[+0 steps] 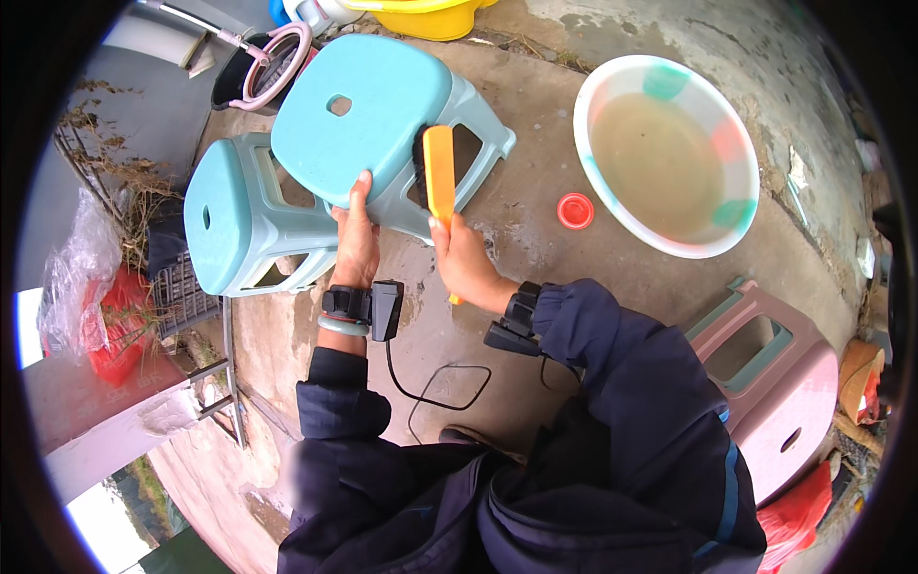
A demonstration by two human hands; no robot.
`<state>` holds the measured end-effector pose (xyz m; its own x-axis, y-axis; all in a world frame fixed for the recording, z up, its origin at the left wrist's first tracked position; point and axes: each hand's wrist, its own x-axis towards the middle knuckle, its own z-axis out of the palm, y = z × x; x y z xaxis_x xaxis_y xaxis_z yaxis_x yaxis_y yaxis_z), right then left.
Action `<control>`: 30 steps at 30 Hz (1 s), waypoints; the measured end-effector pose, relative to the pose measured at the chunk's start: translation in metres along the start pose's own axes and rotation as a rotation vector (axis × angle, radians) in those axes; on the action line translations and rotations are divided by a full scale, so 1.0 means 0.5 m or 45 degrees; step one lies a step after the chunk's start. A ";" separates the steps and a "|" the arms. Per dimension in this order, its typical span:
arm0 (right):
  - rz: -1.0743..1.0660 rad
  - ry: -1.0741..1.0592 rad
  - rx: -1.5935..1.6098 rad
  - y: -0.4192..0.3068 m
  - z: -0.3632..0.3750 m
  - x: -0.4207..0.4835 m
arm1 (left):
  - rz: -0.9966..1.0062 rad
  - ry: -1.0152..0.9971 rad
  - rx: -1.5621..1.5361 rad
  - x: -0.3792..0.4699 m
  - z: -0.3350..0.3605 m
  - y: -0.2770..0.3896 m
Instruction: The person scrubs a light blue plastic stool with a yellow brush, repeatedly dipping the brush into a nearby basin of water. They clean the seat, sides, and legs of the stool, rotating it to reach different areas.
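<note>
My left hand (358, 240) grips the near edge of a turquoise plastic stool (373, 107), with the thumb on top of the seat and the fingers under it. In my right hand (465, 264) is a brush with a yellow handle (439, 168). Its dark bristles (420, 172) press against the stool's side, just below the seat edge. A second turquoise stool (219, 215) lies on its side, left of the first. To the right stands a large white plastic basin (597, 168) with green and red patches, holding murky water (652, 158). A small red lid or dish (575, 211) sits between stool and basin.
A pink stool (789, 402) lies tipped at the right. Behind the turquoise stools are a mop bucket (247, 82) and a yellow tub (430, 18). A metal frame (231, 373) and bagged items (118, 323) stand at left. A black cable (430, 402) hangs from my left wrist device.
</note>
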<state>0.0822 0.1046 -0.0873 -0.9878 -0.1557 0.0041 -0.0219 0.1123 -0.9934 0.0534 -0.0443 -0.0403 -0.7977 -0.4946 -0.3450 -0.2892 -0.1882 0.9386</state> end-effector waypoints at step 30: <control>0.441 0.187 0.426 -0.053 0.077 0.102 | -0.081 -0.097 -0.004 0.012 -0.013 0.007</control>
<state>0.0382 0.0558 -0.0650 -0.9402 -0.0228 -0.3399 0.3378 -0.1916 -0.9215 0.0511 -0.0533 -0.0390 -0.8158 -0.4157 -0.4022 -0.3389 -0.2199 0.9147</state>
